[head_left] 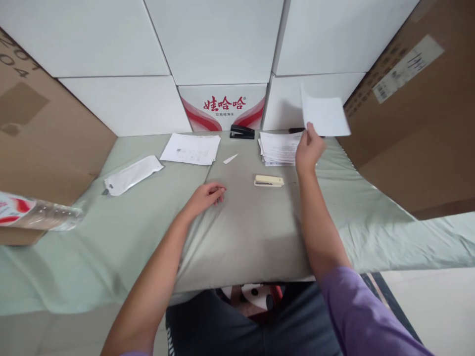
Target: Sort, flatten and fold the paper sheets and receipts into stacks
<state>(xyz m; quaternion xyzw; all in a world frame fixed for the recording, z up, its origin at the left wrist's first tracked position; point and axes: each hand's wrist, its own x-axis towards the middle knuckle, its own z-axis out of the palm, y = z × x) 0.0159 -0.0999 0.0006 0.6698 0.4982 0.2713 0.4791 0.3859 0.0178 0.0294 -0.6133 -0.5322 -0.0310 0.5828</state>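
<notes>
My right hand (309, 149) pinches the lower edge of a white sheet of paper (325, 115) and holds it lifted above a stack of printed papers (277, 147) at the back right of the table. My left hand (208, 194) rests on the pale green cloth (241, 222), fingers curled loosely, holding nothing. A cream stapler (269, 181) lies between my two hands, apart from both. A black stapler (242, 132) sits at the back by the boxes.
A printed sheet (191, 148) and a white plastic sleeve (131, 174) lie at the left. A small paper scrap (230, 158) lies mid-table. White boxes (218, 44) wall the back, brown cartons (419, 123) the sides. A plastic bottle (37, 213) juts in from the left.
</notes>
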